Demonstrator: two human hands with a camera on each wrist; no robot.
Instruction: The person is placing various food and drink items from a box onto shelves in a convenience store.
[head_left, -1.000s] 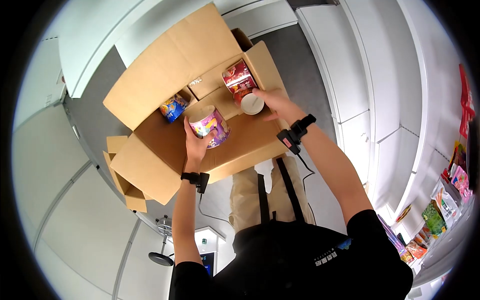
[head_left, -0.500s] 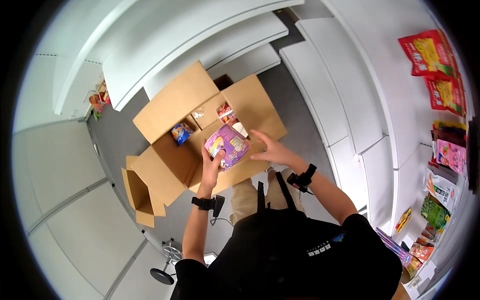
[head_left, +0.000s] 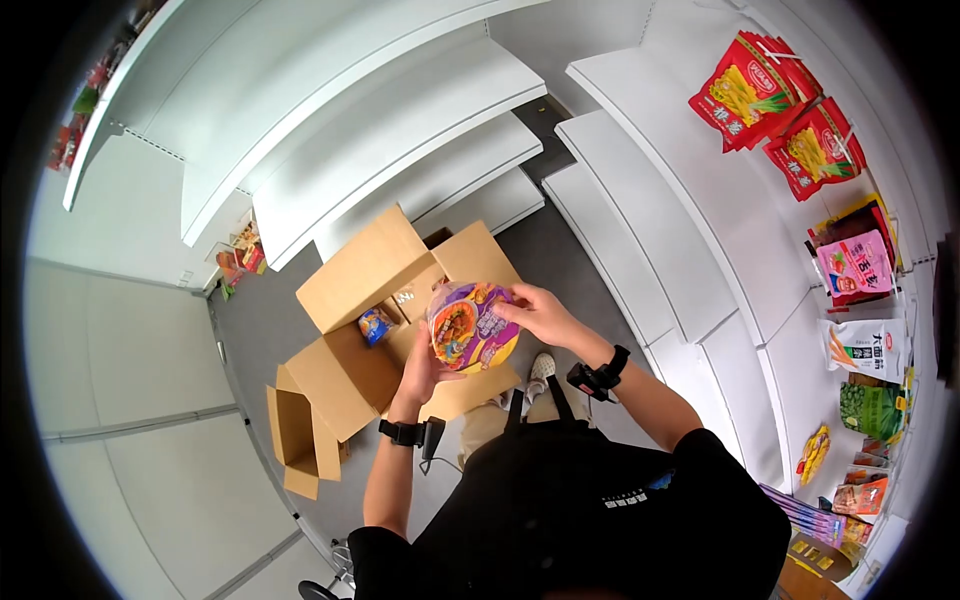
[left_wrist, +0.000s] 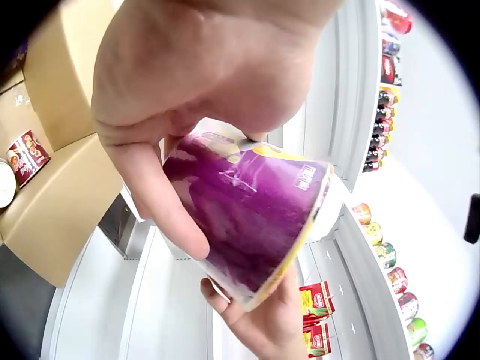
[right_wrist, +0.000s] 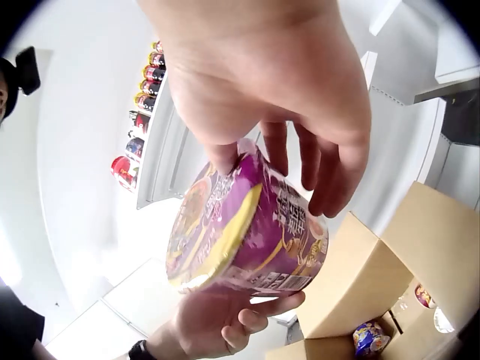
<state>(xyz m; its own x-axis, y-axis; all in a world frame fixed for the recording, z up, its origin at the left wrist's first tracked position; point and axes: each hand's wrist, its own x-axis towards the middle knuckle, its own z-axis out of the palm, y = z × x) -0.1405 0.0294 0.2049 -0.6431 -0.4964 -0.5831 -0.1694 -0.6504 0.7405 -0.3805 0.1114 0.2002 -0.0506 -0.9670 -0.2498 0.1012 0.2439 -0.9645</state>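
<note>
A purple instant noodle tub [head_left: 472, 328], its printed lid turned up toward the head view, is held above the open cardboard box [head_left: 365, 270]. My left hand [head_left: 420, 372] grips its left side; in the left wrist view the fingers of that hand [left_wrist: 172, 202] curl round the purple wall [left_wrist: 247, 195]. My right hand [head_left: 545, 318] holds the upper right edge of the tub. In the right wrist view, the thumb of the right hand [right_wrist: 277, 97] presses the rim of the tub [right_wrist: 255, 232] and the fingers lie along its side.
Inside the box lies a blue tub [head_left: 375, 325]; red-patterned tubs [left_wrist: 28, 157] show in the left wrist view. A smaller open box [head_left: 295, 440] stands at left. White shelves [head_left: 640, 190] surround the floor, with red packets [head_left: 750, 90] and other bags hanging at right.
The purple tub has risen out of the box and turned lid up. My right hand has left the red and white tub in the box and taken hold of the purple one. The head view has shifted.
</note>
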